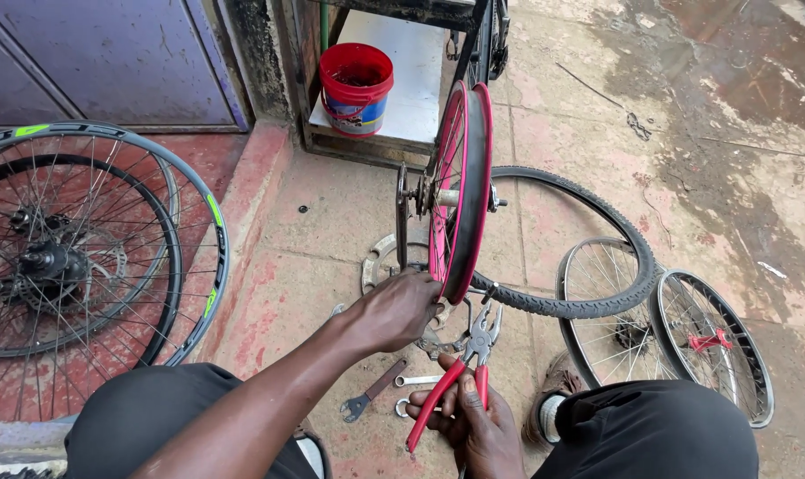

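Observation:
A pink-rimmed bicycle wheel [460, 177] stands upright in a metal truing stand [402, 213], seen edge-on in the middle. My left hand [394, 310] grips the wheel's lower rim at its left side. My right hand [478, 430], lower and nearer to me, holds red-handled pliers [460, 372] whose open jaws point up toward the rim's bottom edge. On the floor beneath lie a flat wrench [371, 395] and a silver spanner [418, 381].
A loose black tyre [598, 302] lies on the concrete behind the stand. Two spoked wheels [709, 346] rest at the right, larger wheels [83, 257] lean at the left. A red bucket [355, 87] sits on a low shelf ahead.

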